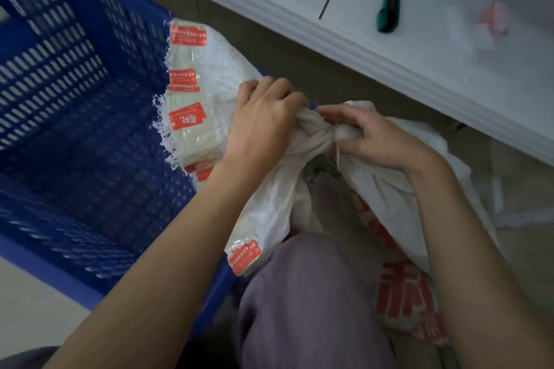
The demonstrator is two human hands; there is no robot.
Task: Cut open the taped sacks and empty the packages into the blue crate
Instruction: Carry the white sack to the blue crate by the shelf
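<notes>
Lying left to right between both hands, the sack's tied neck is clenched by the left hand. The right hand pinches its knot. The blue crate sits left and the green cutter far right, nearer the right hand. The red labels are unreadable.

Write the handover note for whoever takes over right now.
Left hand grips the sack by its bunched neck. Right hand pinches the same neck at the tie, from the other side.
The sack stands by the knee, next to the crate. A taped, frayed sack edge lies over the crate's rim. The cutter lies on the white counter, in neither hand.
Done: no packages show in the crate.
Left: open this neck, then tip the packages into the crate.
</notes>
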